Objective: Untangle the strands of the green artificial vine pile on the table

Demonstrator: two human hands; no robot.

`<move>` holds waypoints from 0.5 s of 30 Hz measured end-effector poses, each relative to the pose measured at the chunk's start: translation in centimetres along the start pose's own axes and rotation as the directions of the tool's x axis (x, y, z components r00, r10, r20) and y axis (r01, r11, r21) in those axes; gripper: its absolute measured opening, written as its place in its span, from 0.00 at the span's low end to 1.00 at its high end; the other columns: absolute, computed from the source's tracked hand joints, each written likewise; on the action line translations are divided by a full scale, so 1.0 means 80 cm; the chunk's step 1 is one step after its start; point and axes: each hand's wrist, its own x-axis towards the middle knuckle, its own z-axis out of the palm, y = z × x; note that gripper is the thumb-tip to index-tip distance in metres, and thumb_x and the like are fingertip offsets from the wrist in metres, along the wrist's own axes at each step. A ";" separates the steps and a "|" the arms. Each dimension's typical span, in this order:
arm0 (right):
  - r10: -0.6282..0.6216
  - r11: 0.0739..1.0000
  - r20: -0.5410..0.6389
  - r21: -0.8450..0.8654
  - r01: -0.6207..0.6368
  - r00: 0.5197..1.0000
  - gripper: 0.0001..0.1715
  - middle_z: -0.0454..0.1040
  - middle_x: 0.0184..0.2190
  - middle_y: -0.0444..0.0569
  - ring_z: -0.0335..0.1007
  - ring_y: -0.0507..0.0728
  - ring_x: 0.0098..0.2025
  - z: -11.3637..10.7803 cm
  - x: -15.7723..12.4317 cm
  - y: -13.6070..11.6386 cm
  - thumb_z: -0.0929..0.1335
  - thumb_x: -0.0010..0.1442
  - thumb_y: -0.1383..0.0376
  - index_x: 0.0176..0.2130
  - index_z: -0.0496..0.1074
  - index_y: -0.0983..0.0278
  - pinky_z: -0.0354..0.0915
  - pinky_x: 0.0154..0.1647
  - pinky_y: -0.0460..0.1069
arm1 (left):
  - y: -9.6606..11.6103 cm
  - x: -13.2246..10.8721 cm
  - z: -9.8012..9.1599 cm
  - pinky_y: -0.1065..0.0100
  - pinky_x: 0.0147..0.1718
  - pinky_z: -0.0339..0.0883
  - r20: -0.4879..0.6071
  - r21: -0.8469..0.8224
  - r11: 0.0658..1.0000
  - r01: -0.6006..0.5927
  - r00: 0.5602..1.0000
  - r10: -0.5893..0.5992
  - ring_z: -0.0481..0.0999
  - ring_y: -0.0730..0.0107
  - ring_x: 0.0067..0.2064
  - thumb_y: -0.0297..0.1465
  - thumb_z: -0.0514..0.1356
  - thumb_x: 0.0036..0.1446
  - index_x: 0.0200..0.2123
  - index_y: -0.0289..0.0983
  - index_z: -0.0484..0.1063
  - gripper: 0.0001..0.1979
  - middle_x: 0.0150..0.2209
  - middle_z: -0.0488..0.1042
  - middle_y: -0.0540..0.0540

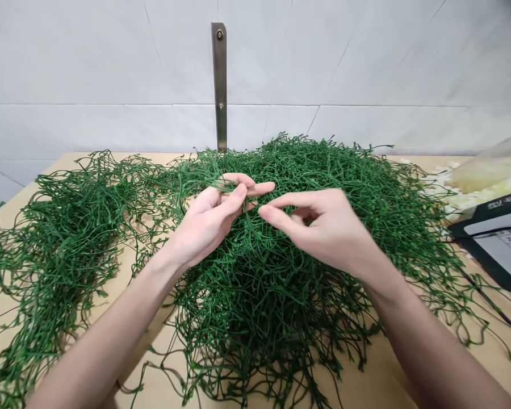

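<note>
A large heap of thin green plastic stems (281,284) with small forked tips lies in front of me. Over its upper part, my left hand (215,216) is closed, thumb against fingers, on a few green plastic stems (196,180) that trail out to the left. My right hand (319,224) faces it from the right, thumb and index fingertip pinched together close to the left fingertips. Whatever sits in that pinch is too small to make out.
A second pile of green stems (76,227) spreads over the wooden table (149,352) at left. A metal bracket (220,85) stands against the tiled wall (89,51). To the right are a dark device with a white label (500,233), a black cable (489,301) and white pieces (443,182) beside a clear bag (489,162).
</note>
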 end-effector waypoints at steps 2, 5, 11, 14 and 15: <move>-0.008 0.999 -0.018 0.040 0.009 1.000 0.16 0.53 0.13 0.37 0.41 0.45 0.15 0.014 0.001 0.001 0.69 0.60 0.56 0.34 0.79 0.66 0.40 0.16 0.46 | -0.003 -0.001 -0.001 0.65 0.59 0.61 0.022 0.003 1.000 0.014 1.000 -0.014 0.74 0.66 0.57 0.31 0.60 0.63 0.35 0.35 0.75 0.07 0.45 0.81 0.43; -0.026 0.996 -0.166 0.078 0.039 0.986 0.14 0.65 0.17 0.41 0.45 0.44 0.15 0.029 0.000 0.003 0.70 0.59 0.59 0.31 0.77 0.67 0.43 0.16 0.45 | -0.007 -0.002 -0.001 0.62 0.62 0.59 0.070 -0.010 1.000 0.019 0.997 -0.018 0.74 0.63 0.56 0.31 0.62 0.61 0.34 0.34 0.78 0.07 0.44 0.82 0.42; 0.029 0.957 -0.137 0.289 0.012 0.990 0.11 0.73 0.24 0.44 0.47 0.43 0.17 0.031 0.003 0.007 0.72 0.56 0.61 0.35 0.76 0.69 0.46 0.16 0.43 | -0.010 -0.002 0.003 0.59 0.57 0.65 0.010 -0.069 0.995 0.073 0.997 -0.072 0.78 0.64 0.47 0.28 0.63 0.59 0.35 0.32 0.79 0.05 0.38 0.81 0.42; 0.085 0.908 -0.054 0.415 -0.055 0.995 0.12 0.71 0.23 0.44 0.53 0.44 0.20 0.028 0.007 0.008 0.74 0.53 0.62 0.33 0.75 0.70 0.50 0.18 0.43 | -0.012 -0.002 0.004 0.61 0.54 0.68 0.028 -0.072 0.994 0.079 0.997 -0.077 0.79 0.64 0.46 0.29 0.63 0.59 0.35 0.33 0.79 0.05 0.37 0.81 0.43; 0.096 0.897 -0.037 0.436 -0.071 0.995 0.12 0.72 0.23 0.45 0.54 0.45 0.20 0.027 0.008 0.009 0.74 0.52 0.63 0.32 0.75 0.70 0.52 0.19 0.43 | -0.012 -0.002 0.004 0.61 0.53 0.68 0.041 -0.061 0.995 0.075 0.997 -0.073 0.79 0.64 0.45 0.29 0.64 0.58 0.35 0.33 0.79 0.05 0.37 0.80 0.43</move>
